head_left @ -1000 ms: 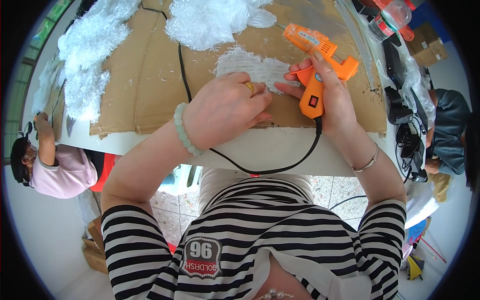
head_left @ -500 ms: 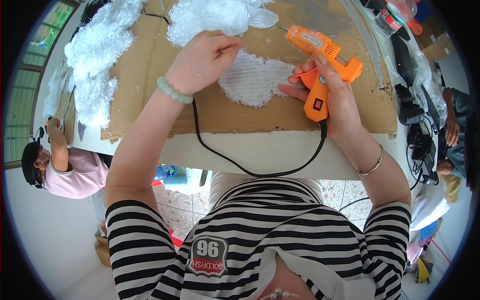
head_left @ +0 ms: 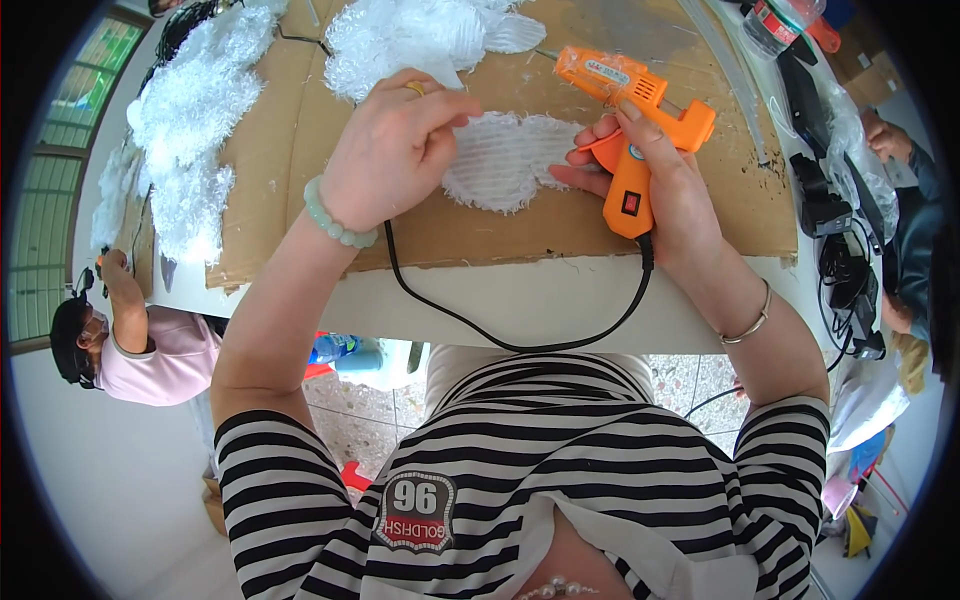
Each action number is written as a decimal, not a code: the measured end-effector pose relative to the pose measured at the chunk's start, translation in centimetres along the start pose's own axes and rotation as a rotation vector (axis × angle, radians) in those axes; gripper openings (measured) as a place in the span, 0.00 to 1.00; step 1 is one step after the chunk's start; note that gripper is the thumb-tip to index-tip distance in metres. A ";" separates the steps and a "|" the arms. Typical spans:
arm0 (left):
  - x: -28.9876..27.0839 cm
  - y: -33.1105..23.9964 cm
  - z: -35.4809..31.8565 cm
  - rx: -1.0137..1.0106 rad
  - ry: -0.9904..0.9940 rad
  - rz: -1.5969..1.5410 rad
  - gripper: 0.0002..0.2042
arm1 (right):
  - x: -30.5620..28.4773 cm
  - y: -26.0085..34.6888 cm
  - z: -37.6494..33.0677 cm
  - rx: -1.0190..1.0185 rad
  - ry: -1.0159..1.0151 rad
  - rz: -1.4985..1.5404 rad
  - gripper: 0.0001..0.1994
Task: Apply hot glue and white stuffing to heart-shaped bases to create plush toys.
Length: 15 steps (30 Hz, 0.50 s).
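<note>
Moved since a second ago: left hand (head_left: 400, 155), from over the near-left part of the ribbed white fabric piece (head_left: 505, 165) to beside its left end, leaving most of it uncovered.
Left fingers: curled, thumb close to forefinger; whether anything is pinched there, cannot tell.
Right hand (head_left: 685, 205): wrapped around the handle of an orange hot-glue gun (head_left: 625, 185), fingertips by the fabric's right end.
Gun's aim: toward the far edge of the cardboard surface (head_left: 275, 215), off the fabric.
Fabric's place: flat between the hands, toward the near edge, its rim frayed.
Fluffy white bundles: one (head_left: 395, 45) at the far edge, another (head_left: 190, 120) along the left edge.
Black cord (head_left: 520, 349): loops from the gun across the white table (head_left: 540, 295).
Stage: fabric seems laid out; no glue visible on it; what remains, cannot tell.
</note>
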State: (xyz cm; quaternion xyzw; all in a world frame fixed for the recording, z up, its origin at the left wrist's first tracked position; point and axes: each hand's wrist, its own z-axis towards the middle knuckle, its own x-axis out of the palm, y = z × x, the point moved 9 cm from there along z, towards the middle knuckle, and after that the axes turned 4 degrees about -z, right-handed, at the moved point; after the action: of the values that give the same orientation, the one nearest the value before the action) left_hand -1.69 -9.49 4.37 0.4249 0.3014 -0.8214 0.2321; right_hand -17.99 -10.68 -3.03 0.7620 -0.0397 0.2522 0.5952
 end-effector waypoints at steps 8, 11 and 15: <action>1.9 -1.3 0.7 0.000 -0.016 -0.076 0.15 | -0.1 -0.2 0.0 -0.004 -0.015 0.026 0.14; 2.2 -2.2 0.3 0.016 0.048 -0.052 0.14 | 0.0 0.0 0.0 0.004 -0.023 0.011 0.14; 0.6 -1.8 0.5 -0.070 -0.050 -0.054 0.14 | -0.2 0.1 -0.1 0.007 -0.024 0.017 0.13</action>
State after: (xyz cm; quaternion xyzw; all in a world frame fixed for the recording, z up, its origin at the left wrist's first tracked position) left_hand -3.45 -8.58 4.60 0.3875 0.3353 -0.8268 0.2320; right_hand -18.23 -10.65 -3.05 0.7667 -0.0524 0.2484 0.5897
